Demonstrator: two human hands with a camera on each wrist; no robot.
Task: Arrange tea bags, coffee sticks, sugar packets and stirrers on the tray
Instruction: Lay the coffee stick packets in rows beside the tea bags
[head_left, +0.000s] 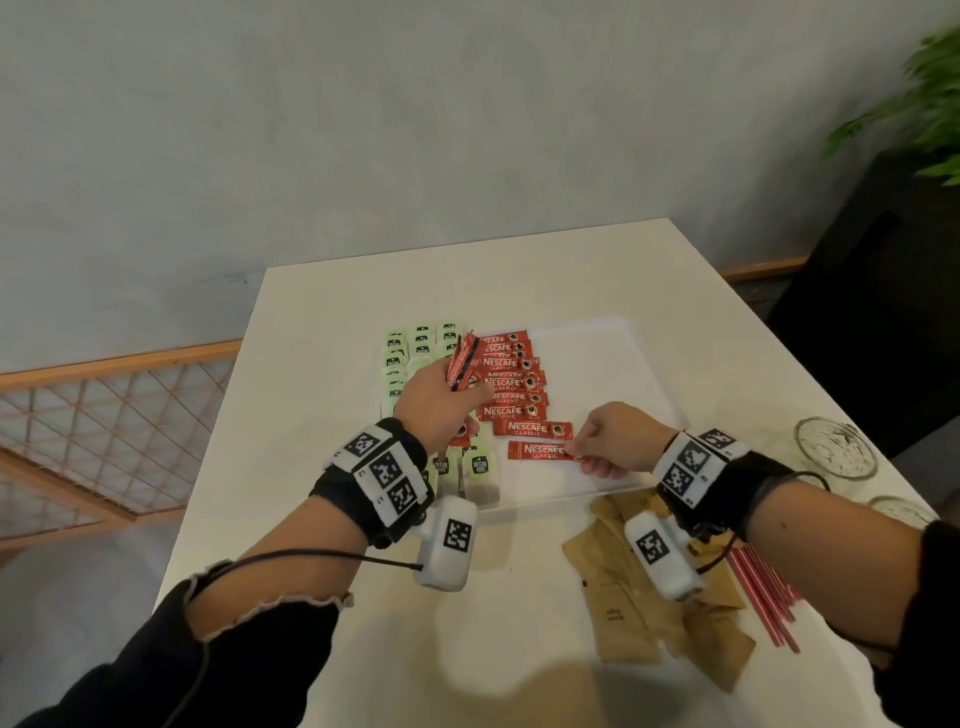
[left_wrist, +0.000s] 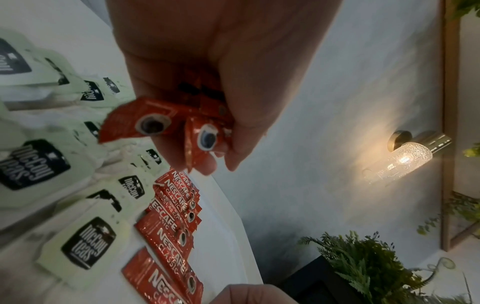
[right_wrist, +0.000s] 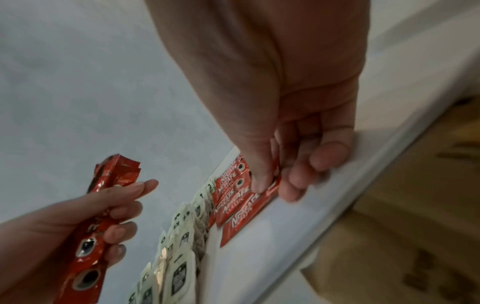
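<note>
A white tray (head_left: 628, 364) lies on the white table. Pale green tea bags (head_left: 421, 345) fill its left side in rows. Beside them, red coffee sticks (head_left: 511, 382) lie in a column. My left hand (head_left: 441, 402) hovers over the tray and grips a bundle of coffee sticks (head_left: 462, 361), seen also as a held bundle (left_wrist: 166, 127) in the left wrist view. My right hand (head_left: 605, 444) pinches the right end of the nearest coffee stick (head_left: 540, 451), which lies flat on the tray; its thumb presses the stick end (right_wrist: 271, 188).
Brown sugar packets (head_left: 623, 587) lie scattered on the table near the front right. Red stirrers (head_left: 763, 597) lie to their right. Two glass dishes (head_left: 836, 447) stand at the table's right edge. The tray's right half (head_left: 613, 410) holds nothing.
</note>
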